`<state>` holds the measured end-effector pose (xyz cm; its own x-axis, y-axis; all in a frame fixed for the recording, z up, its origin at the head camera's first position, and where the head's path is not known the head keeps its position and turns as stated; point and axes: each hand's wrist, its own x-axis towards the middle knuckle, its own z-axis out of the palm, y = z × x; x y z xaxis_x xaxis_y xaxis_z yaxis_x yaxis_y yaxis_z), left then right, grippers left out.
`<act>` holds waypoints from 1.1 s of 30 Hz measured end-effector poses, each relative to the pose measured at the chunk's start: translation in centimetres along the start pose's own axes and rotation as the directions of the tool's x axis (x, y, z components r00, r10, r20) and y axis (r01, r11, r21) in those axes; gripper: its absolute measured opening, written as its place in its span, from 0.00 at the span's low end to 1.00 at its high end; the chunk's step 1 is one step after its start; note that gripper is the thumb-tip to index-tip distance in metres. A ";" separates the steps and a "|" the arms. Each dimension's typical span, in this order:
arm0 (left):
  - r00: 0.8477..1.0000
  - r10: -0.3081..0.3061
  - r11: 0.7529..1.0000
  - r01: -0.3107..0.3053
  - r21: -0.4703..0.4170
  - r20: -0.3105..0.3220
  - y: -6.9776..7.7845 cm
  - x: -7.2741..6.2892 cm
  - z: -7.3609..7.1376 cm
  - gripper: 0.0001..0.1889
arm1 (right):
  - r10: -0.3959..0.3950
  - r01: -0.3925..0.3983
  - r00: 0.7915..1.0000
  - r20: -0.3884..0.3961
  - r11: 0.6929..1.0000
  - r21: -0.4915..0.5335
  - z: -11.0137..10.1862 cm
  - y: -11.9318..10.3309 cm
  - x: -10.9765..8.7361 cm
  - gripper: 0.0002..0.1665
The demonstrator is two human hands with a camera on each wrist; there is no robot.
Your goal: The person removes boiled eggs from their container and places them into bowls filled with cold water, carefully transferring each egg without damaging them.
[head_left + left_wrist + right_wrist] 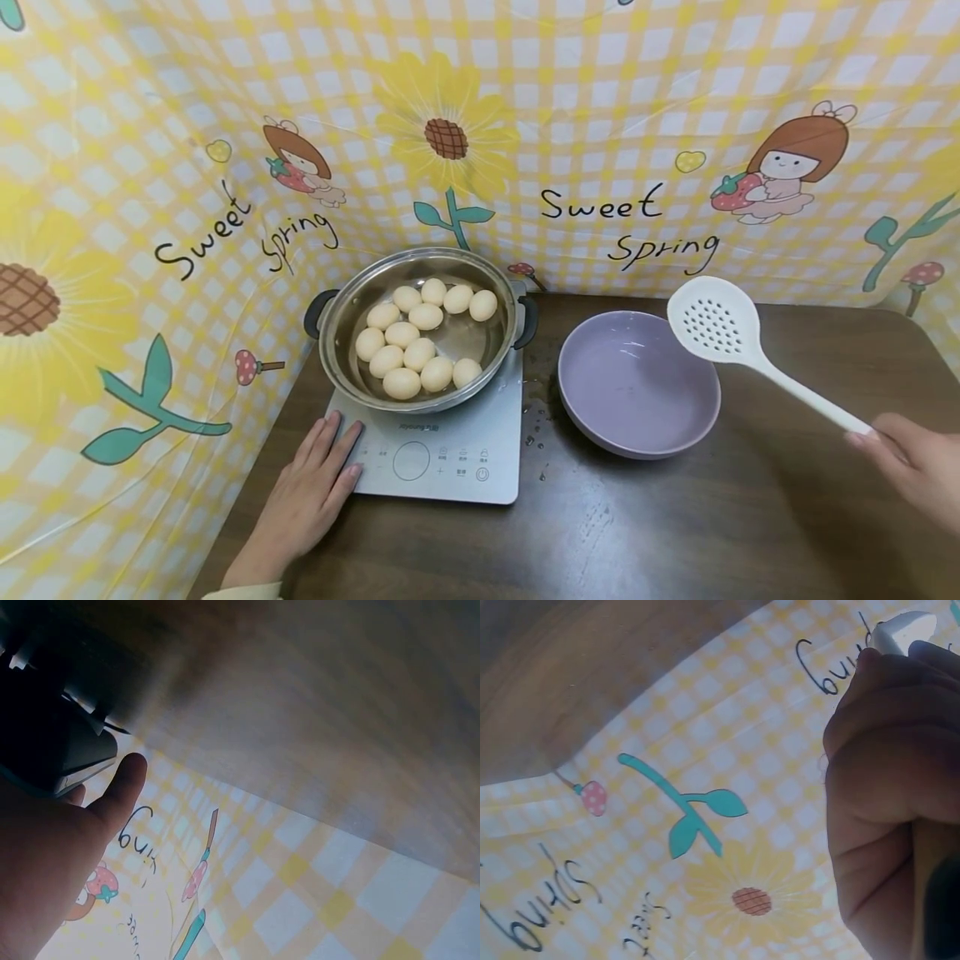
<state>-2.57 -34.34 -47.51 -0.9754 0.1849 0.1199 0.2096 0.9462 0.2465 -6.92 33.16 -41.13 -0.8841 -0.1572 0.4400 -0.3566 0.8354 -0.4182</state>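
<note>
Pot, eggs and bowl on a brown counter (637, 533), seen from the head. At left, a round metal pot (420, 265) with two black side handles (527, 322) stands upright on the rear part of a flat silver cooker (465, 433). Inside the pot lie thirteen visible pale eggs (425, 317), grouped mainly toward the left and rear, many touching, in what looks like a single layer. Part of the shiny pot floor shows at right; whether shallow water covers it cannot be told.

To the right of the cooker, and apart from it, a wide purple bowl (637, 392) rests upright, its smooth inner surface in view with glossy reflections. Drops of water (530, 439) dot the counter between cooker and bowl.

The right hand (911, 462) has its grip clamped on the handle end of a white slotted spoon (738, 340); in the right wrist view the fingers are curled, with a short white piece showing beyond them. In the head view the spoon's perforated head overlaps the bowl's right rear rim. The left hand (311, 483) lies at the cooker's left front edge, grip relaxed, fingers extended and thumb apart from them. The left wrist view shows its thumb beside a dark shape too dim to identify. Yellow checked cloth (622, 100) backs the counter.
</note>
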 end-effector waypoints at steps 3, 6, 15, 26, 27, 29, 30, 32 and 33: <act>1.000 -0.003 1.000 0.003 -0.004 0.001 -0.1 0.0 0.0 0.29 | -0.030 0.031 0.999 0.022 0.998 -0.047 -0.1 -0.5 0.7 0.22; 1.000 -0.004 1.000 0.004 -0.006 -0.001 -0.1 -0.1 0.1 0.29 | -0.051 0.058 0.996 0.067 0.993 -0.106 -0.3 -1.1 1.5 0.20; 1.000 -0.011 1.000 0.011 0.003 0.004 -0.1 -0.2 -0.1 0.29 | -0.012 0.052 0.967 0.255 0.987 -0.153 -0.9 -3.9 4.2 0.14; 1.000 -0.012 1.000 0.012 0.000 0.012 0.0 -0.1 -0.1 0.29 | -0.048 0.098 0.938 0.344 0.986 -0.131 -0.9 -6.0 7.2 0.15; 1.000 -0.015 1.000 0.015 -0.001 0.015 0.0 -0.1 -0.1 0.29 | -0.050 0.101 0.935 0.352 0.987 -0.129 -0.9 -6.2 7.4 0.15; 1.000 -0.019 1.000 0.019 -0.002 0.021 0.0 -0.1 -0.1 0.29 | -0.063 0.113 0.932 0.356 0.986 -0.122 -0.7 -6.6 7.7 0.15; 1.000 -0.020 1.000 0.021 -0.003 0.024 0.0 0.0 -0.2 0.29 | -0.072 0.120 0.932 0.355 0.986 -0.117 -0.6 -6.8 7.9 0.15; 0.999 -0.022 1.000 0.022 -0.004 0.027 0.0 0.0 -0.2 0.29 | -0.081 0.127 0.931 0.357 0.986 -0.106 -0.4 -7.3 8.1 0.15; 0.999 -0.023 1.000 0.023 -0.005 0.029 0.0 0.0 -0.2 0.29 | -0.086 0.129 0.930 0.358 0.987 -0.098 -0.2 -7.6 8.3 0.15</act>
<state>-2.53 -34.41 -47.36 -0.9815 0.1708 0.0861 0.1874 0.9490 0.2537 -11.46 25.62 -34.13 -0.8992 -0.4069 0.1607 -0.4368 0.8556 -0.2779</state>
